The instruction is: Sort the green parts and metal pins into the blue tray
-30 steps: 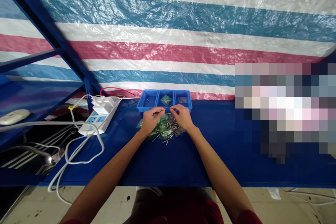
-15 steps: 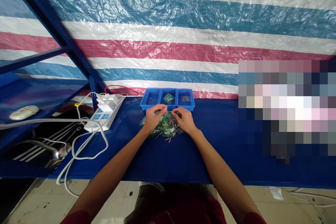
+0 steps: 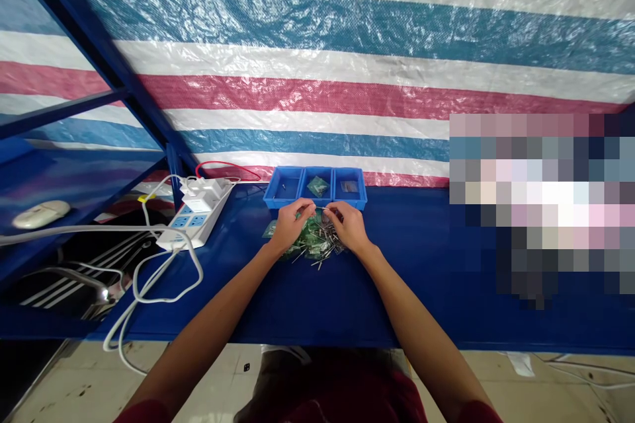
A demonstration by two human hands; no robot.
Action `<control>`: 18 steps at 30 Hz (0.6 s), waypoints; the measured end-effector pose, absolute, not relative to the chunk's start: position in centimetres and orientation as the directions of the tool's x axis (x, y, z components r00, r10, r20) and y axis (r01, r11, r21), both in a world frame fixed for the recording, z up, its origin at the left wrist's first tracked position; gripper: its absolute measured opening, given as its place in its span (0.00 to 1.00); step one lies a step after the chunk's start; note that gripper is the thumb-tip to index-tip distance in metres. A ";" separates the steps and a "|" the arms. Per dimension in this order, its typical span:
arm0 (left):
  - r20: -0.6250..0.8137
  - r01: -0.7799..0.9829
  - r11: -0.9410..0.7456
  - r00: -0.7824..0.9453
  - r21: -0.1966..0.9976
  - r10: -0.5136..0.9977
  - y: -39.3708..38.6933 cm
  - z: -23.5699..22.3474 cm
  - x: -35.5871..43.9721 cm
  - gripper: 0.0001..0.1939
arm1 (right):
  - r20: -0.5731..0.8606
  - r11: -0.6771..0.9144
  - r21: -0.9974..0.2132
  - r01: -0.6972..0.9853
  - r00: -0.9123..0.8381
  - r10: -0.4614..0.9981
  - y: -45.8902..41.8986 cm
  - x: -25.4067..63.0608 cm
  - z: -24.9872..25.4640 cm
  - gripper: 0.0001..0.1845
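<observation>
My left hand (image 3: 291, 227) and my right hand (image 3: 350, 227) hover close together over a small pile of green parts and thin metal pins (image 3: 315, 244) on the blue table (image 3: 317, 297). Both hands have fingertips pinched, and a thin metal pin (image 3: 323, 209) seems to run between them. Just beyond the hands stands a blue tray with three compartments (image 3: 315, 188); a green part (image 3: 317, 185) lies in its middle one.
A white power strip (image 3: 194, 223) with plugs and white cables (image 3: 149, 277) lies at the left of the table. A red wire (image 3: 225, 166) loops behind it. A striped tarpaulin (image 3: 317, 66) hangs behind. A white mouse (image 3: 40, 213) rests on the left shelf.
The hands have stayed over the pile, with only slight finger movement. The view has shifted a little since one second ago.
</observation>
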State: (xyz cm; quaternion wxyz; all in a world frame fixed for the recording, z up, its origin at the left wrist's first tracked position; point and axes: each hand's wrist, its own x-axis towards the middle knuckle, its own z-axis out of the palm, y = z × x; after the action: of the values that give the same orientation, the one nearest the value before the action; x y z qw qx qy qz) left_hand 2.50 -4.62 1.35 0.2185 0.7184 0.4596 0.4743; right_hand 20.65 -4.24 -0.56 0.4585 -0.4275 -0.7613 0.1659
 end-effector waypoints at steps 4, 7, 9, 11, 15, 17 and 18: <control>0.498 0.438 -0.480 0.083 0.760 0.863 -4.6 1.0 2.7 0.16 | 0.579 0.601 -0.625 0.498 -0.220 0.785 -4.2 20.5 -0.8 0.19; 0.512 0.383 -0.495 0.063 0.780 0.856 -4.4 0.7 2.8 0.15 | 0.568 0.596 -0.626 0.502 -0.230 0.790 -4.2 20.3 -1.0 0.19; 0.519 0.369 -0.506 0.070 0.780 0.852 -4.5 0.7 2.9 0.15 | 0.564 0.597 -0.620 0.509 -0.238 0.790 -4.2 20.2 -1.1 0.20; 0.528 0.379 -0.520 0.090 0.766 0.844 -4.5 0.8 2.9 0.15 | 0.565 0.589 -0.615 0.524 -0.228 0.793 -4.2 20.3 -1.1 0.20; 0.550 0.488 -0.558 0.176 0.671 0.816 -4.7 1.2 2.5 0.15 | 0.589 0.553 -0.630 0.545 -0.130 0.798 -4.2 20.6 -0.9 0.20; 0.566 0.535 -0.590 0.233 0.605 0.791 -4.6 1.2 2.4 0.17 | 0.601 0.537 -0.641 0.549 -0.077 0.796 -4.2 20.8 -0.8 0.20; 0.577 0.543 -0.608 0.254 0.579 0.776 -4.6 1.2 2.3 0.18 | 0.607 0.534 -0.643 0.548 -0.060 0.793 -4.2 20.8 -0.8 0.20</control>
State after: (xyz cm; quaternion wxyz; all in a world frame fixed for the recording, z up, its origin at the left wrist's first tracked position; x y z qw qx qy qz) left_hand 2.31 -4.58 1.21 0.1320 0.7808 0.4223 0.4412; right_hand 20.79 -4.19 -0.81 0.5017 -0.4671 -0.7179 0.1217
